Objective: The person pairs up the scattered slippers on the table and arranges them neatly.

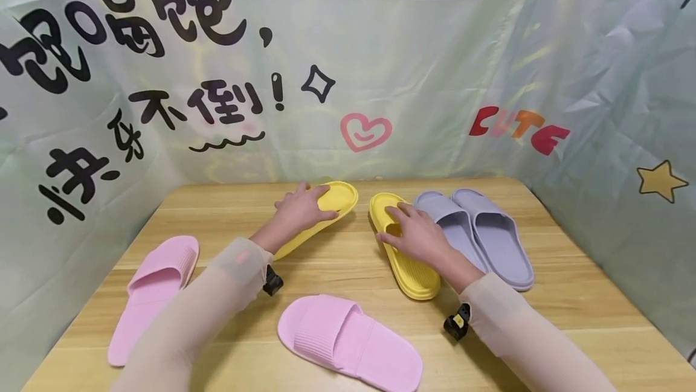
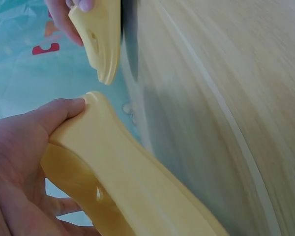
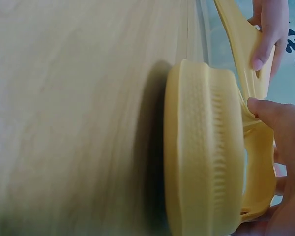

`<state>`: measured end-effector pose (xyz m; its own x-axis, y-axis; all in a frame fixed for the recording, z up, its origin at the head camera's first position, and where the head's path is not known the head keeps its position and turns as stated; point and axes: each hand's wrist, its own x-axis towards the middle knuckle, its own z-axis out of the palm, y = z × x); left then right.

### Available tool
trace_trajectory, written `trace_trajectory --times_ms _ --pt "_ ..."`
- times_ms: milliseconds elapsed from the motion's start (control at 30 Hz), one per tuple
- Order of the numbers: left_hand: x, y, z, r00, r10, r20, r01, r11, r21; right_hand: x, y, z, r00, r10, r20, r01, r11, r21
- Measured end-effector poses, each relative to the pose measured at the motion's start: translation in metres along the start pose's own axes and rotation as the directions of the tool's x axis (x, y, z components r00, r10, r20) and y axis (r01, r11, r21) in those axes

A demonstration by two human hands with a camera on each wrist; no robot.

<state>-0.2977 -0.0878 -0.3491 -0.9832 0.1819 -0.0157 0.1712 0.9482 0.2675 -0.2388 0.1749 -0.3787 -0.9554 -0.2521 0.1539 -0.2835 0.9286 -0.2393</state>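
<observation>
Holding yellow slippers (image 1: pixel 417 280) apart in left hand (image 1: pixel 301 206) and right hand (image 1: pixel 420 235), toward the bench's (image 1: pixel 228 208) far edge; seemingly done with lavender slippers (image 1: pixel 497 241), paired near right edge, not with separated pink slippers (image 1: pixel 323 328).

Head view: left forearm (image 1: pixel 209 301) comes in around 7 o'clock, runs toward 1. Right forearm (image 1: pixel 530 328) comes in between 4 and 5, runs toward 10. Both sleeved to near the wrist. Left hand (image 1: pixel 301 214) sits between 7 and 8 off centre, back up, thumb out toward 3. Right hand (image 1: pixel 418 234) at 4 off centre, back up, thumb toward 9. Hands apart from each other. Wrist views: left thumb (image 2: pixel 64 110) aims at 2, right thumb (image 3: pixel 265 110) at 10, each opposed to the fingers. Both gripping.
</observation>
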Motion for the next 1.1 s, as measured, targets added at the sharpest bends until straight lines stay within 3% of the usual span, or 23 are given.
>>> trace_trajectory --times_ms 433,867,1000,1100 --pt "0.015 0.019 0.016 0.995 -0.063 0.081 0.062 0.998 0.012 0.006 0.004 0.006 1.0 0.02 0.018 -0.02 1.0 -0.003" --pt "0.017 0.016 0.03 0.988 -0.063 0.143 0.066 0.998 -0.016 0.007 0.002 0.011 0.998 0.031 0.058 -0.031 1.0 -0.003" --pt "0.017 0.011 0.023 0.978 0.059 0.201 -0.048 0.997 -0.06 0.008 0.002 0.01 0.998 0.031 0.051 -0.031 1.0 0.004" --pt "0.02 0.004 0.016 0.948 0.189 0.257 -0.165 0.98 -0.112 0.009 0.002 0.011 0.998 0.025 0.051 -0.025 1.0 0.004"
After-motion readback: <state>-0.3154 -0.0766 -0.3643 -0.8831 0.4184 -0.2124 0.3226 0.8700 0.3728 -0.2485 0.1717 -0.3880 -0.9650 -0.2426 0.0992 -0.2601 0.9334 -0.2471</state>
